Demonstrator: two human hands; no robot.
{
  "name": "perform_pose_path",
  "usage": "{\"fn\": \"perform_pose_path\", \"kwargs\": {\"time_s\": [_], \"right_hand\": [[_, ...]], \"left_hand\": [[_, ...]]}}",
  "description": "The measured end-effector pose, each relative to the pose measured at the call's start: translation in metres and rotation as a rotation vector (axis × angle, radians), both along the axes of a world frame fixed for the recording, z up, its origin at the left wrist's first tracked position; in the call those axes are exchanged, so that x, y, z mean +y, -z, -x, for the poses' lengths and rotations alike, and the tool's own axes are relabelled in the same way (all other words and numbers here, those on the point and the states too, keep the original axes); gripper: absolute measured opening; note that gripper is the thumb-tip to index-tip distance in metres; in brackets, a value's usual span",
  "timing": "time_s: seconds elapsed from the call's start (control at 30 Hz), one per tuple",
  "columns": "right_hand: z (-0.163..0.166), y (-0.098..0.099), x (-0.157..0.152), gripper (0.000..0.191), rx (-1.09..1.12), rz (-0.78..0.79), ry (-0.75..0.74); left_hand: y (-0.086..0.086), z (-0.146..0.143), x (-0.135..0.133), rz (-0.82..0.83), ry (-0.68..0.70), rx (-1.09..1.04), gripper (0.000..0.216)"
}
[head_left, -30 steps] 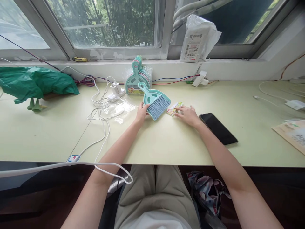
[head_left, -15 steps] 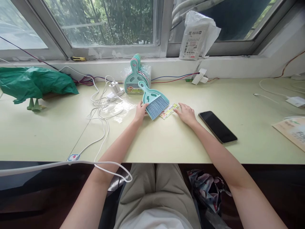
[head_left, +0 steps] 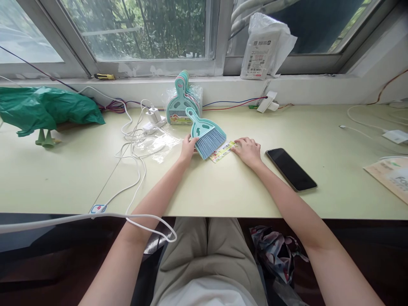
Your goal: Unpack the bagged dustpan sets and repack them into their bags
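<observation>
My left hand grips the left side of a small teal hand brush with blue-grey bristles, held tilted on the pale green table. A colourful paper label card lies flat just under the bristles. My right hand rests on the card's right end, fingers curled down on it. Behind the brush, a bagged stack of teal dustpans stands against the window ledge.
A black phone lies right of my right hand. White cables and a charger with clear plastic wrap lie to the left. A green bag sits far left, a white packet on the sill, a printed packet far right.
My right hand has slid the label card leftward, in under the brush bristles. The brush and my left hand have barely moved.
</observation>
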State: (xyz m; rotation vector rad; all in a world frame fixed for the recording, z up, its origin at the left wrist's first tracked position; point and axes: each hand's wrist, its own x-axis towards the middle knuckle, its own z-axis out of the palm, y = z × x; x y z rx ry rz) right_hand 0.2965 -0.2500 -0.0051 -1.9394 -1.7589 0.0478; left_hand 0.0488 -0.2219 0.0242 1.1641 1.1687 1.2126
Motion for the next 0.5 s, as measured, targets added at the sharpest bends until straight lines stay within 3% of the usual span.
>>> {"fn": "perform_pose_path", "kwargs": {"time_s": [0.3, 0.5], "right_hand": [[-0.013, -0.004, 0.004, 0.028, 0.164, 0.100, -0.173], [-0.007, -0.004, 0.001, 0.027, 0.508, 0.139, -0.458]], "left_hand": [[0.000, 0.001, 0.000, -0.024, 0.014, 0.008, 0.028], [0.001, 0.000, 0.000, -0.030, 0.034, 0.037, 0.028]]}}
